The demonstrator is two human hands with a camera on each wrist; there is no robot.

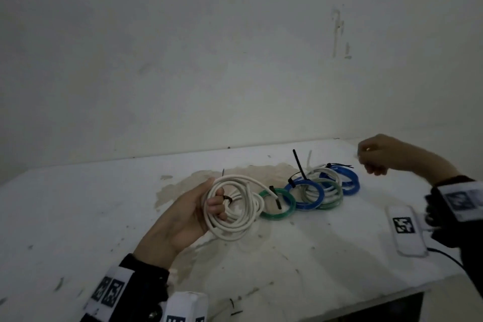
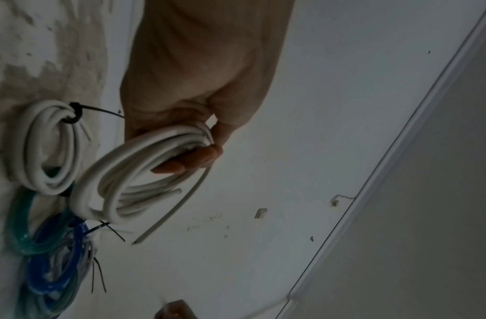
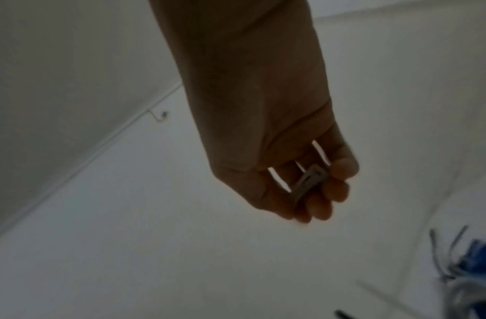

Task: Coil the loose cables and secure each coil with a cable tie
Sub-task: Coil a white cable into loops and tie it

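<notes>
My left hand [image 1: 209, 195] grips a loose white cable coil [image 1: 235, 217] just above the table, thumb on top and fingers through the loops. The left wrist view shows this coil [image 2: 121, 177] in the same hand [image 2: 206, 149], with one free cable end [image 2: 176, 211] sticking out. My right hand [image 1: 366, 158] hovers at the far right of the table, fingers curled. In the right wrist view a small pale strip with a slot, like a cable tie [image 3: 308, 182], sits between its curled fingers [image 3: 322, 205].
Tied coils lie in a row on the stained white table [image 1: 104, 217]: a small white one [image 2: 48, 149], a green one [image 1: 278, 206], a blue one [image 1: 304, 195], a pale one [image 1: 330, 191] and another blue one [image 1: 347, 181]. A black tie tail [image 1: 299, 165] stands upright. The wall is close behind.
</notes>
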